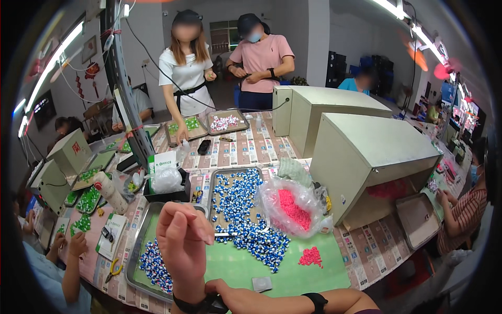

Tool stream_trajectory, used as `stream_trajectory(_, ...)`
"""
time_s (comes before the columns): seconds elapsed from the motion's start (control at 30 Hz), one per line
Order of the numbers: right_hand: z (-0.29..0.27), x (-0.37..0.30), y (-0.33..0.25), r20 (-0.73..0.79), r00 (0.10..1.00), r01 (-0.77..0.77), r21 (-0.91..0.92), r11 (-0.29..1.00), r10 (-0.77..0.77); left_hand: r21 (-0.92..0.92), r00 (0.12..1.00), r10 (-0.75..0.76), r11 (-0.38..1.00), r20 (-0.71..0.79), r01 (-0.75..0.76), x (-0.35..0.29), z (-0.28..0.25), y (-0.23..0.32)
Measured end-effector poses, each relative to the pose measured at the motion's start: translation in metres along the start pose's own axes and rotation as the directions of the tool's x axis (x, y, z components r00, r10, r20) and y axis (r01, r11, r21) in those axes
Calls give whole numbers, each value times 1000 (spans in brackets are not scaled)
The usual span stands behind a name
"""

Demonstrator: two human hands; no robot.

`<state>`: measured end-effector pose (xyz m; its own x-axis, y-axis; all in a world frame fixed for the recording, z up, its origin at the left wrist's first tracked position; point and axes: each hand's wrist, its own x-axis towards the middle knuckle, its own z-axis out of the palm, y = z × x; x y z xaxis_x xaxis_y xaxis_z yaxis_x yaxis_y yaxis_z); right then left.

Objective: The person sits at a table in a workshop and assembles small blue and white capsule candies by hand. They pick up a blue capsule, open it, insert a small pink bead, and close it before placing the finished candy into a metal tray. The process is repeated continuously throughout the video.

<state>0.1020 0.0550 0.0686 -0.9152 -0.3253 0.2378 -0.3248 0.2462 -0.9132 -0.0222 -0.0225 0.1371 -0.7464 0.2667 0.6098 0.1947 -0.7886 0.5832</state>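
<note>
From my feed, left to right: left tray (129,267) holds blue-white-red pieces (155,266). My left hand (183,243) is raised beside it, fingers curled; can't tell if they grip anything. Black wristband (213,304) is on my left wrist, right hand (218,288) up against that wrist, its fingers hidden, state unclear. Blue-and-white pieces (238,196) fill the middle tray (213,184) and spill onto the green mat (334,267). Grey block (262,284) lies near. Clear bag (269,206) of pink pieces (293,209) sits right, small pink heap (310,257) below.
</note>
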Motion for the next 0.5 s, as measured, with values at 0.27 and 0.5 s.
stream_trajectory(0.27, 0, 5, 10, 18, 987, -163, 24, 986, 163, 843, 926, 187, 384, 327, -376, -7, -17, -40)
stream_trajectory(0.5, 10, -2, 15, 33, 995, -91, -38, 995, 92, 823, 972, -11, 534, 235, -193, -18, -15, -34)
